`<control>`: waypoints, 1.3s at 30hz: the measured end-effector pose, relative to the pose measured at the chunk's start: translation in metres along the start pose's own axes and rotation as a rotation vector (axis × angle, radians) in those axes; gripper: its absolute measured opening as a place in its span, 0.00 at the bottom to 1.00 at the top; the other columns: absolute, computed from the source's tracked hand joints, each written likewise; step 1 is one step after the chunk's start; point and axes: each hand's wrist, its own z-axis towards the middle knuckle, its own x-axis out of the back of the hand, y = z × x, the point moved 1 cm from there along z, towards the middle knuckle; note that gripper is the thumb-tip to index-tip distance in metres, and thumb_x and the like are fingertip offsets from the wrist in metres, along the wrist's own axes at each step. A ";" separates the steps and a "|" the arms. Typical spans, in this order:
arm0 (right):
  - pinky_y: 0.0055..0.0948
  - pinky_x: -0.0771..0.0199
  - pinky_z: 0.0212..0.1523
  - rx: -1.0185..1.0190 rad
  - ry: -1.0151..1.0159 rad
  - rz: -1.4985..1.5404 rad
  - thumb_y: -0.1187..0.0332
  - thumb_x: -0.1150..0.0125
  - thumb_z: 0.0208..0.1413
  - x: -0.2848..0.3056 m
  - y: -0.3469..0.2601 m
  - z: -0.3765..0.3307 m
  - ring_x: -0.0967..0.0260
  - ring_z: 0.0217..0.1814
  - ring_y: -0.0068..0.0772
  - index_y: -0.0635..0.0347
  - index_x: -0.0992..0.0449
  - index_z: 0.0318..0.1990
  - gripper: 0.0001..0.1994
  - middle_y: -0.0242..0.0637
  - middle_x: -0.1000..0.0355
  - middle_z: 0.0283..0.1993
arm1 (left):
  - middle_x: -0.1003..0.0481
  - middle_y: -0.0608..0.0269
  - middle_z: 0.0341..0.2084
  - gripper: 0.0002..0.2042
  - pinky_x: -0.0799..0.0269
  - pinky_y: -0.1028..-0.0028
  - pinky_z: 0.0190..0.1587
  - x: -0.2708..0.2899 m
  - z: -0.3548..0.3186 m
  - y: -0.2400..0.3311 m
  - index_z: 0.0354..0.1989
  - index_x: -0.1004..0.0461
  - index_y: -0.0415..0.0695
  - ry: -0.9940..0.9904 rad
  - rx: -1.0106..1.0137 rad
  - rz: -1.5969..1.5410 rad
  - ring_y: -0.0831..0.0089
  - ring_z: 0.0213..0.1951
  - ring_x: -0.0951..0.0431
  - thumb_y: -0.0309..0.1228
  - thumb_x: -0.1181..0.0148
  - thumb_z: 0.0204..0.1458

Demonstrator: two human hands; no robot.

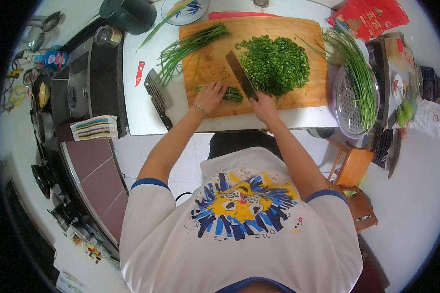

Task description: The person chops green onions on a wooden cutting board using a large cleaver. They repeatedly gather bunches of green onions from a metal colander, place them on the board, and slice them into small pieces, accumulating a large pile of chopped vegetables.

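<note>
My right hand (265,107) is closed round the handle of a kitchen knife (241,75), whose broad blade points away and to the left over the wooden cutting board (212,63). Under the fingers of my left hand (211,97), a short bundle of chives (233,94) is pressed to the board, its cut ends toward the knife. A large heap of chopped chives (276,66) lies just right of the blade. Longer uncut chives (193,46) rest across the board's far left corner. The knife's edge is apart from the bundle.
Left of the board lie a slotted cleaver (157,97) and a red-handled peeler or small knife (140,73). A purple-rimmed colander (349,110) with long chives hangs over the counter's right side. A plate (200,12), a dark pot (128,15) and a red bag (369,18) stand behind.
</note>
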 end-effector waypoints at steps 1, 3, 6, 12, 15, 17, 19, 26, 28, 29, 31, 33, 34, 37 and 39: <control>0.47 0.32 0.32 -0.022 -0.034 0.017 0.60 0.49 0.54 0.001 -0.004 0.001 0.30 0.31 0.56 0.65 0.25 0.33 0.15 0.54 0.29 0.26 | 0.34 0.56 0.43 0.26 0.35 0.65 0.51 -0.003 -0.001 0.005 0.54 0.35 0.39 0.077 0.061 -0.009 0.60 0.47 0.34 0.32 0.45 0.43; 0.46 0.33 0.31 0.027 -0.011 -0.019 0.61 0.47 0.52 -0.007 0.005 0.009 0.31 0.29 0.56 0.65 0.26 0.33 0.14 0.53 0.30 0.24 | 0.34 0.56 0.42 0.27 0.35 0.65 0.51 -0.010 -0.004 0.011 0.54 0.35 0.37 0.081 0.130 0.089 0.60 0.46 0.33 0.33 0.42 0.42; 0.47 0.32 0.34 0.023 0.029 -0.072 0.60 0.48 0.53 -0.007 0.006 0.017 0.30 0.32 0.57 0.64 0.26 0.34 0.14 0.54 0.29 0.27 | 0.34 0.55 0.42 0.29 0.35 0.65 0.51 -0.012 -0.007 0.020 0.54 0.36 0.36 0.055 0.234 0.095 0.60 0.46 0.33 0.35 0.39 0.41; 0.49 0.31 0.37 -0.037 0.114 -0.059 0.60 0.48 0.54 -0.004 0.010 0.010 0.30 0.35 0.58 0.64 0.26 0.33 0.14 0.55 0.28 0.31 | 0.36 0.50 0.49 0.36 0.37 0.62 0.53 -0.022 0.009 0.033 0.61 0.46 0.34 -0.038 0.397 0.069 0.57 0.52 0.36 0.39 0.40 0.46; 0.49 0.30 0.37 -0.006 0.127 -0.115 0.60 0.48 0.53 -0.006 0.012 0.004 0.30 0.36 0.58 0.65 0.26 0.33 0.14 0.55 0.28 0.31 | 0.36 0.50 0.49 0.37 0.39 0.62 0.53 -0.023 0.017 0.040 0.62 0.48 0.31 -0.066 0.409 0.106 0.57 0.51 0.36 0.41 0.41 0.47; 0.49 0.30 0.37 0.017 0.139 -0.174 0.60 0.48 0.53 -0.011 0.014 0.002 0.30 0.35 0.58 0.66 0.27 0.33 0.15 0.55 0.28 0.30 | 0.36 0.50 0.48 0.37 0.40 0.62 0.54 -0.027 0.019 0.041 0.62 0.48 0.30 -0.068 0.408 0.128 0.58 0.50 0.37 0.42 0.42 0.48; 0.49 0.30 0.36 0.002 0.153 -0.229 0.61 0.48 0.53 -0.018 0.012 0.001 0.30 0.34 0.58 0.67 0.27 0.32 0.15 0.56 0.28 0.29 | 0.36 0.50 0.49 0.37 0.41 0.63 0.54 -0.034 0.018 0.042 0.61 0.48 0.30 -0.038 0.409 0.148 0.58 0.50 0.37 0.43 0.43 0.48; 0.49 0.30 0.35 0.059 0.196 -0.129 0.62 0.49 0.54 -0.021 0.021 0.007 0.30 0.32 0.60 0.68 0.27 0.32 0.14 0.58 0.29 0.27 | 0.36 0.50 0.48 0.36 0.42 0.64 0.53 -0.035 0.019 0.041 0.60 0.45 0.30 0.003 0.388 0.103 0.58 0.50 0.37 0.44 0.45 0.49; 0.49 0.30 0.34 0.021 0.157 -0.099 0.62 0.49 0.55 -0.013 0.012 0.006 0.30 0.31 0.60 0.67 0.27 0.32 0.14 0.58 0.29 0.26 | 0.35 0.51 0.46 0.34 0.41 0.64 0.52 -0.038 0.019 0.041 0.58 0.43 0.30 0.049 0.384 0.118 0.58 0.48 0.36 0.44 0.44 0.48; 0.49 0.30 0.34 0.018 0.172 -0.098 0.63 0.49 0.55 -0.008 0.008 0.004 0.30 0.31 0.60 0.67 0.27 0.31 0.14 0.58 0.29 0.26 | 0.35 0.50 0.47 0.34 0.42 0.63 0.53 -0.036 0.021 0.040 0.59 0.44 0.31 -0.013 0.402 0.066 0.57 0.49 0.36 0.43 0.44 0.49; 0.49 0.31 0.34 0.012 0.201 -0.095 0.63 0.49 0.55 0.002 -0.001 -0.001 0.30 0.31 0.59 0.67 0.28 0.30 0.13 0.56 0.29 0.26 | 0.36 0.49 0.50 0.33 0.42 0.60 0.55 -0.031 0.025 0.040 0.60 0.46 0.33 -0.135 0.438 -0.037 0.55 0.51 0.37 0.42 0.45 0.51; 0.49 0.31 0.34 0.046 0.222 -0.109 0.63 0.49 0.55 0.006 -0.008 -0.005 0.30 0.32 0.59 0.66 0.28 0.29 0.13 0.56 0.29 0.26 | 0.36 0.50 0.49 0.31 0.42 0.59 0.55 -0.033 0.024 0.040 0.59 0.44 0.34 -0.093 0.422 -0.010 0.55 0.51 0.36 0.41 0.45 0.51; 0.49 0.31 0.34 0.063 0.231 -0.116 0.63 0.49 0.56 0.006 -0.010 -0.007 0.30 0.32 0.58 0.66 0.28 0.29 0.13 0.56 0.29 0.26 | 0.36 0.50 0.48 0.30 0.42 0.59 0.54 -0.035 0.024 0.040 0.58 0.43 0.34 -0.072 0.415 0.004 0.55 0.50 0.36 0.40 0.45 0.51; 0.50 0.31 0.33 0.031 0.202 -0.164 0.63 0.49 0.56 0.003 -0.015 -0.009 0.30 0.31 0.59 0.65 0.29 0.30 0.13 0.56 0.29 0.26 | 0.35 0.50 0.47 0.26 0.40 0.58 0.52 -0.036 0.025 0.039 0.56 0.39 0.34 0.041 0.381 0.040 0.55 0.47 0.34 0.35 0.45 0.49; 0.50 0.31 0.33 0.059 0.209 -0.183 0.62 0.49 0.55 -0.006 -0.006 -0.004 0.30 0.32 0.59 0.65 0.29 0.31 0.13 0.56 0.29 0.26 | 0.34 0.51 0.46 0.24 0.39 0.58 0.50 -0.041 0.025 0.037 0.53 0.37 0.35 0.023 0.370 0.079 0.56 0.45 0.34 0.32 0.45 0.47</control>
